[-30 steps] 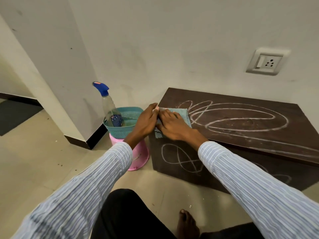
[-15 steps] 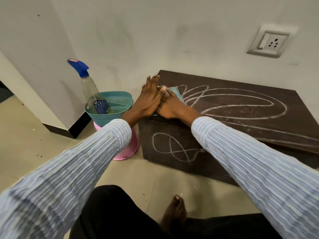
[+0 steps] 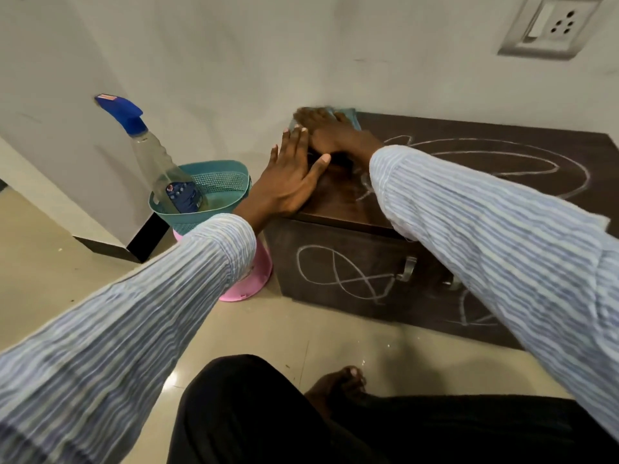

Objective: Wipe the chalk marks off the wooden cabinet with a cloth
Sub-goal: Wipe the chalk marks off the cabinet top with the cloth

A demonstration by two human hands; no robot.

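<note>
A low dark wooden cabinet [image 3: 338,199] stands against the wall. White chalk loops [image 3: 502,162] cover its top, and more chalk loops [image 3: 338,272] mark its front. My right hand [image 3: 330,132] presses flat on a teal cloth [image 3: 351,117] at the top's far left corner; most of the cloth is hidden under the hand. My left hand [image 3: 288,180] rests flat with straight fingers on the top's left edge, just behind the right hand. The strip of top near the left edge shows bare brown wood.
A spray bottle [image 3: 160,169] with a blue trigger leans in a teal basket [image 3: 214,192] on a pink tub [image 3: 254,276], left of the cabinet. A wall socket [image 3: 552,25] sits above. My bare foot [image 3: 338,383] and knee are on the tiled floor in front.
My right hand has pushed the cloth from the near left part of the top to the far left corner. My left hand has slid off the cloth onto the left edge.
</note>
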